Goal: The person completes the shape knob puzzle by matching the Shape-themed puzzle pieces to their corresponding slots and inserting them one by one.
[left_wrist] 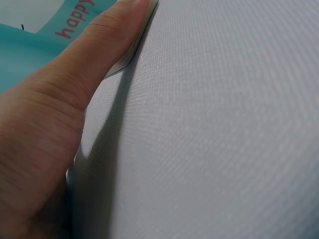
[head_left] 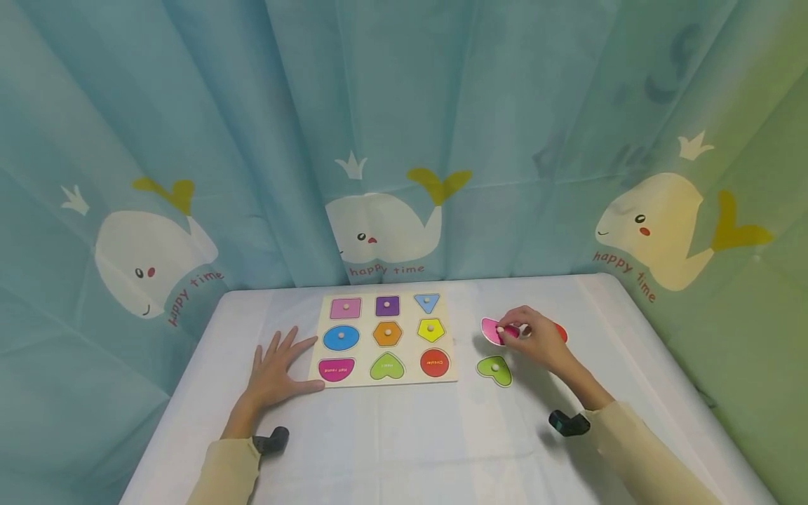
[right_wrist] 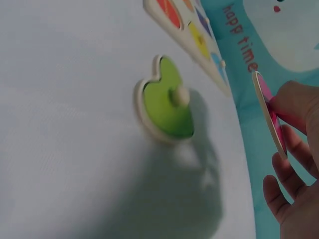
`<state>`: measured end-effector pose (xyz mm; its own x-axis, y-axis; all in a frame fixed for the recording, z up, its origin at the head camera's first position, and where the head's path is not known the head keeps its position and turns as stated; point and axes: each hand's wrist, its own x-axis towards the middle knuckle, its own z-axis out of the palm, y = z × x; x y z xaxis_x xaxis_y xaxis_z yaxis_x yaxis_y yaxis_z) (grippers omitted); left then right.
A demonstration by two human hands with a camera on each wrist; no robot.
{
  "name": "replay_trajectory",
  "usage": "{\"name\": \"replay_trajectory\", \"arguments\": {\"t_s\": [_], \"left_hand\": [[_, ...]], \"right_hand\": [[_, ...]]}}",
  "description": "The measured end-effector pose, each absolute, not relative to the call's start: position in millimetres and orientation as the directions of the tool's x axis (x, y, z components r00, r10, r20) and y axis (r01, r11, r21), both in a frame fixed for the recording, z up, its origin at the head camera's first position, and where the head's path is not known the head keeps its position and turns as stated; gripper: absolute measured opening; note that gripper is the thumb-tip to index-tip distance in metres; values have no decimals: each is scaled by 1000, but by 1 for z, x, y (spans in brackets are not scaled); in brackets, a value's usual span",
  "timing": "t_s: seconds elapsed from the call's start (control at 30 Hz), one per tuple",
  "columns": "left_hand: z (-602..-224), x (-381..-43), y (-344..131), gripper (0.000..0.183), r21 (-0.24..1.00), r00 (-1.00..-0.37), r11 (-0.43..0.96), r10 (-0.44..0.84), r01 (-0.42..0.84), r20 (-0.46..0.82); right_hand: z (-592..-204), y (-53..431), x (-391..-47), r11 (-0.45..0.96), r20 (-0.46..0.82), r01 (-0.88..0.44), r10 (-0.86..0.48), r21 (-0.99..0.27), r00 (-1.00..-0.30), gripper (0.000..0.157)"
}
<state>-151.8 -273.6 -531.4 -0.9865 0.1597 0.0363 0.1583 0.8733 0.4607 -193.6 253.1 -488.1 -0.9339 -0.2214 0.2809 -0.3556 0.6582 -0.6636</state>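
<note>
My right hand (head_left: 539, 341) pinches the knob of a pink half-round puzzle piece (head_left: 489, 330), which is lifted off the table in the right wrist view. Near that hand, a green heart piece (head_left: 489, 372) with a wooden knob lies on the table. A red piece (head_left: 562, 332) shows partly behind the right hand. My left hand (head_left: 275, 372) is spread, with thumb and fingertips at the left edge of a wooden puzzle board (head_left: 413, 373). Knobbed pieces sit in its upper two rows. In the front row are bare half-round (head_left: 336, 369), heart (head_left: 387, 366) and circular (head_left: 435, 362) recesses.
A white-covered table (head_left: 404, 442) bears the board and pieces. Behind it hangs a blue curtain (head_left: 505, 140) with whale prints, turning green on the right. Each wrist wears a small black camera, one on the left (head_left: 271, 440) and one on the right (head_left: 569, 423).
</note>
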Motion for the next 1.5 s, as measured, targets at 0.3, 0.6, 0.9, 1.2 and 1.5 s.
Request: {"name": "replay_trajectory", "arguments": {"t_s": [0.3, 0.6, 0.9, 1.2, 1.5], "left_hand": [[-535, -153, -274, 98, 464, -986, 870, 158, 165, 54], [-535, -153, -275, 98, 471, -986, 868, 160, 158, 36], [-531, -150, -274, 99, 463, -987, 872, 158, 158, 40], [-535, -152, -275, 99, 463, -986, 872, 159, 160, 41], [-534, -153, -276, 98, 468, -987, 870, 159, 156, 33]], "right_hand": [[-477, 218, -209, 612, 240, -360, -272, -705, -932, 9], [-472, 178, -222, 570, 245, -386, -311, -725, -918, 10], [-473, 136, -232, 527, 208, -399, -385, -751, -899, 7], [-473, 90, -233, 518, 233, -460, -445, -721, -865, 8], [-484, 49, -231, 494, 152, -398, -465, -773, -872, 9]]}}
